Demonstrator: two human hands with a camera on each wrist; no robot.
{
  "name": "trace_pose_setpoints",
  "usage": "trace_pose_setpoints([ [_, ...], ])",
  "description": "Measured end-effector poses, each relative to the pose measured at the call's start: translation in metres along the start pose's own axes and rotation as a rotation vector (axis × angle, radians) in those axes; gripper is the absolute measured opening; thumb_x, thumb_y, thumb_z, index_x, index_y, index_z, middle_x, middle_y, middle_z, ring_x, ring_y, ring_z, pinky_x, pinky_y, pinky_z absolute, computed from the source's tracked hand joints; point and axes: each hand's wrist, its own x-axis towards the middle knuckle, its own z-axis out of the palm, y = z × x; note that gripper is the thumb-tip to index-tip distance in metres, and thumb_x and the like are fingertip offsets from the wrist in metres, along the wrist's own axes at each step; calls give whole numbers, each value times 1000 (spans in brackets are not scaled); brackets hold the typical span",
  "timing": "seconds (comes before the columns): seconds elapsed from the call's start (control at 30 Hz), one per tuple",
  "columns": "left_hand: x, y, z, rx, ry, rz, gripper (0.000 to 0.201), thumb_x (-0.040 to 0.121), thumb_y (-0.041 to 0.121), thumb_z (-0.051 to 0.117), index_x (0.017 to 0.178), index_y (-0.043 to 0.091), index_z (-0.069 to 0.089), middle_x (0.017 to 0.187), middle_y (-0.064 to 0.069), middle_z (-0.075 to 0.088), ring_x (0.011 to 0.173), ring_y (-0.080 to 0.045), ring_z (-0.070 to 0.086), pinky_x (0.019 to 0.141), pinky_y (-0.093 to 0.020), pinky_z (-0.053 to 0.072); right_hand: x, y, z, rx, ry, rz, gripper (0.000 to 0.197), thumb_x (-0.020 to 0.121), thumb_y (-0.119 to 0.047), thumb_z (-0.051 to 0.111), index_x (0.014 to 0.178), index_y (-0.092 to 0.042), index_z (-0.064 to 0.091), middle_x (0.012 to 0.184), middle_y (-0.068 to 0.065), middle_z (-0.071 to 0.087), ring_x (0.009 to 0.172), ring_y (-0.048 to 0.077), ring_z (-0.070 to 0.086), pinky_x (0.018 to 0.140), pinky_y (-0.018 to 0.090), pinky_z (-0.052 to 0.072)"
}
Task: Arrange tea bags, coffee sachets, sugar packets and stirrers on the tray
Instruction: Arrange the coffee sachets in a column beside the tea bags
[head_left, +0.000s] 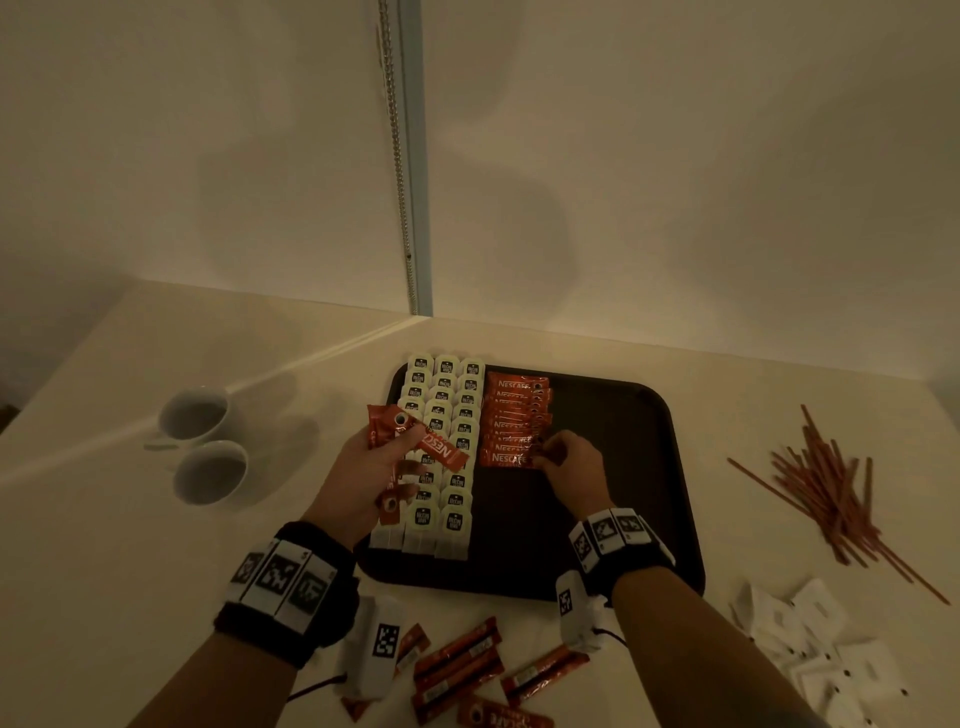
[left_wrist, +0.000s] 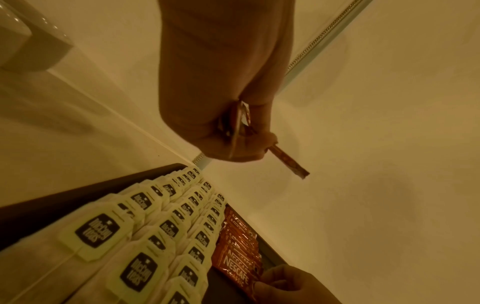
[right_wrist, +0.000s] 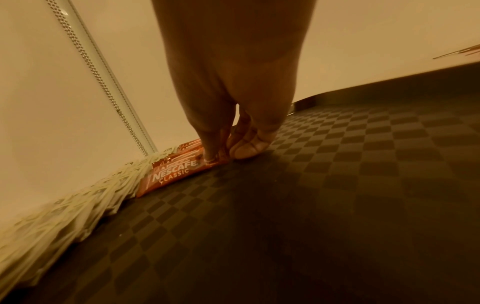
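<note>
1. while the right hand (head_left: 569, 462) pinches the near end of the nearest coffee sachet (head_left: 511, 458) against the tray (head_left: 623, 493), the left hand (head_left: 374, 467) hovers over the tea bags (head_left: 441, 452), clenched round a small bunch of spare sachets (head_left: 421, 441).
2. the sachet under the right fingers (right_wrist: 213, 152) lies at the front of an overlapping red column just beside the three tea bag rows, on the left half of the tray; the tray's right half is bare.
3. the step in hand looks like seating this sachet in line. to do it well, i'd slide its left end up to the tea bags and keep its long edge parallel with the sachets behind, with the same overlap.
4. press lightly; the foil looks slippery, and a hard push could fan the column out or nudge the tea bag row.
5. feed the next one from the left bunch singly, label up and reading the same way.
6. more loose sachets (head_left: 457, 660) lie on the table (head_left: 130, 519) in front of the tray, with the stirrers (head_left: 831, 493) and white sugar packets (head_left: 810, 644) to the right, none yet on the tray. two cups (head_left: 200, 441) stand to the left.
</note>
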Motion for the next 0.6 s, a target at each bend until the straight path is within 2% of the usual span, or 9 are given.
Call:
trace_pose_setpoints([
  [0.13, 0, 0, 1, -20, 38, 15, 12, 88, 18, 65, 98, 12, 65, 81, -1, 69, 59, -12, 58, 41, -19, 41, -7, -12, -9, 63, 47, -23, 20, 83, -21, 68, 99, -16, 58, 105, 0, 57, 95, 11, 55, 90, 30, 49],
  [0.2, 1, 1, 5, -46, 44, 18, 12, 87, 19, 66, 97, 13, 67, 80, -1, 70, 60, -11, 60, 43, -19, 39, -20, -36, -19, 200, 51, -100, 15, 86, -26, 64, 97, -19, 57, 100, -4, 58, 93, 10, 57, 86, 29, 51],
  [0.27, 2, 2, 9, -69, 45, 8, 14, 85, 21, 68, 97, 13, 67, 80, -2, 70, 60, -11, 59, 41, -19, 39, -41, -70, -31, 432, -102, -183, 14, 89, -31, 59, 98, -20, 57, 101, -3, 60, 92, 13, 61, 81, 27, 54],
  [0.33, 3, 2, 14, -97, 50, -14, 15, 82, 24, 70, 93, 15, 68, 74, -2, 67, 53, -10, 55, 40, -20, 36, -62, -99, -40, 613, -297, -239, 14, 90, -25, 58, 101, -17, 57, 102, 1, 61, 86, 12, 64, 75, 27, 57],
  [0.47, -1, 9, 22, -188, 26, 15, 22, 86, 32, 65, 89, 10, 68, 63, 1, 67, 44, -8, 54, 37, -16, 37, -76, -117, -49, 585, -301, -351, 8, 88, -11, 62, 95, -9, 58, 90, 4, 63, 68, 2, 62, 66, 17, 53],
  [0.53, -5, 14, 24, -234, 3, 42, 21, 91, 26, 61, 91, 5, 66, 57, 1, 66, 38, -7, 55, 35, -13, 38, -79, -119, -54, 546, -383, -360, 7, 86, -10, 63, 89, -10, 57, 88, 3, 66, 69, 0, 62, 64, 14, 50],
  [0.6, -6, 15, 24, -206, -2, 68, 21, 89, 27, 63, 92, 6, 66, 55, 0, 63, 36, -7, 52, 34, -14, 36, -82, -121, -58, 540, -481, -358, 9, 85, -4, 64, 89, -6, 55, 84, 0, 66, 66, -5, 62, 61, 9, 47],
])
